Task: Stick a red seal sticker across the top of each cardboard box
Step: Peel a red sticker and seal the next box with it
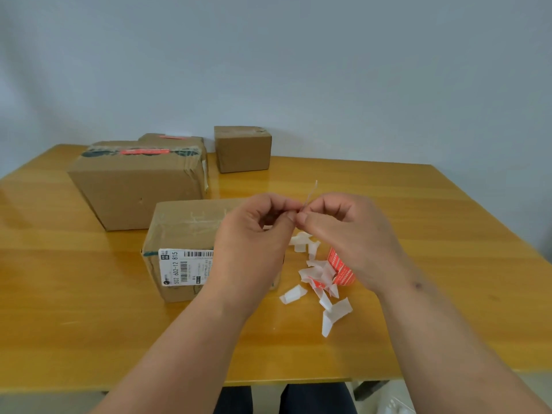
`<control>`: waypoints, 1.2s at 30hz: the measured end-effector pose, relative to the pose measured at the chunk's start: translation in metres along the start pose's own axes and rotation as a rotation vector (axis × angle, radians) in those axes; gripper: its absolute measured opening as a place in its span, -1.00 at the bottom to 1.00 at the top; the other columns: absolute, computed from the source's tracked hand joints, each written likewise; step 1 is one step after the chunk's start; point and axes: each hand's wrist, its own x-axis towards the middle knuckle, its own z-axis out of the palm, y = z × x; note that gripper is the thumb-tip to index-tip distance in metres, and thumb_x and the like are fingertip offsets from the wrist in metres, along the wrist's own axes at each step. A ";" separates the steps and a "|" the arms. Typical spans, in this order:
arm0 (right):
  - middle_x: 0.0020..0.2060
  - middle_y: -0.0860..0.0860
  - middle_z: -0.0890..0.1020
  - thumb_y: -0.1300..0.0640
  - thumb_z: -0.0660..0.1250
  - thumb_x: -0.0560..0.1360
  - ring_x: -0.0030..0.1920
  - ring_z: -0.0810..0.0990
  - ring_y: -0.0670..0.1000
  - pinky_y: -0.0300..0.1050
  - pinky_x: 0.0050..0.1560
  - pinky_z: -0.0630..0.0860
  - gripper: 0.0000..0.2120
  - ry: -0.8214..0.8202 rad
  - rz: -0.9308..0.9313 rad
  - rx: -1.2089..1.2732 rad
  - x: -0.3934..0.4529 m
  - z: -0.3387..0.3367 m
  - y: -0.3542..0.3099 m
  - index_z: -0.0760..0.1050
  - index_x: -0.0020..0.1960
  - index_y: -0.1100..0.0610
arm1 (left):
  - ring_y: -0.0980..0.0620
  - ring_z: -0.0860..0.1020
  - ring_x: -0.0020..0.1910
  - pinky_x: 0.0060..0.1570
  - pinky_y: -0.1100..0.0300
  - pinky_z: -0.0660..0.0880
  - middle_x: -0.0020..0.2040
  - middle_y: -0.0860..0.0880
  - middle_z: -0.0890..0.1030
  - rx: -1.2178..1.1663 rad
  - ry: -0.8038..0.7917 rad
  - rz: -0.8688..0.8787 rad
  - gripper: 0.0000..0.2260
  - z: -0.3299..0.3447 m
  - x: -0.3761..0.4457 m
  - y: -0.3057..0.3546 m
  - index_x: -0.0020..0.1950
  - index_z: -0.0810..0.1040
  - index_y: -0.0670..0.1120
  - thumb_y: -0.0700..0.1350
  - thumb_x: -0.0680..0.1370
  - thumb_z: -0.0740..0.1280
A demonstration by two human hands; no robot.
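Both hands are raised over the table (pixel 89 294), fingertips meeting just above the near box (pixel 185 249), and the job in hand looks like peeling a sticker (pixel 310 192) from its backing. The left hand (pixel 257 234) has its fingers curled, thumb and forefinger pinched on the lower edge of the thin strip; the right hand (pixel 349 231) pinches the same strip from the other side, so each grip is closed on it at one small point and the rest of the strip stands up free and edge-on between the two. It is too thin and pale from this angle to say which layer each hand has. To do this well, I would keep the pinches right at the corner, draw the layers apart slowly at a shallow angle, and touch the sticky face as little as possible so it does not curl onto itself or the fingers. The near box, with a white shipping label (pixel 185 265) on its front, lies directly below and slightly left of the grip, its taped top bare of red, so the sticker has only a short way down to its seam. Two boxes at the back left (pixel 134 186) already carry red strips; a small box (pixel 242 150) behind shows none. Peeled backing scraps (pixel 316 273) and a red sheet of stickers (pixel 340 270) lie on the table under the right hand.
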 end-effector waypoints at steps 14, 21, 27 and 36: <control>-0.24 -0.10 0.69 0.12 0.38 0.48 -0.13 0.64 -0.11 -0.18 -0.09 0.57 -0.88 -0.067 -0.018 -0.013 0.007 0.008 -0.006 0.66 -0.20 0.06 | 0.16 0.57 -0.31 -0.28 0.30 0.52 -0.26 -0.01 0.66 0.013 0.039 -0.032 -0.91 -0.014 0.008 -0.002 -0.10 0.63 -0.02 -0.20 0.55 0.38; -0.22 -0.01 0.69 0.09 0.35 0.49 -0.11 0.64 0.04 -0.07 -0.13 0.59 -0.87 -0.037 0.016 -0.026 0.007 0.010 -0.004 0.65 -0.20 0.03 | 0.04 0.66 -0.18 -0.17 0.24 0.60 -0.20 0.00 0.70 0.021 -0.001 -0.047 -0.93 -0.017 0.007 -0.002 -0.09 0.66 -0.02 -0.17 0.53 0.40; -0.25 -0.06 0.69 0.14 0.38 0.46 -0.13 0.65 -0.03 -0.16 -0.11 0.58 -0.89 -0.031 0.024 -0.018 0.007 0.010 -0.003 0.65 -0.22 0.07 | 0.08 0.64 -0.23 -0.22 0.29 0.58 -0.23 0.00 0.70 0.036 -0.004 -0.042 -0.90 -0.018 0.006 -0.003 -0.08 0.69 -0.02 -0.18 0.54 0.40; -0.30 -0.01 0.68 0.16 0.37 0.46 -0.18 0.62 -0.04 -0.34 -0.25 0.49 -0.86 -0.027 0.010 -0.001 0.009 0.014 -0.004 0.65 -0.26 0.07 | 0.20 0.62 -0.28 -0.25 0.37 0.54 -0.26 0.07 0.69 0.065 0.003 -0.040 -0.86 -0.020 0.005 -0.002 -0.08 0.70 0.01 -0.21 0.53 0.41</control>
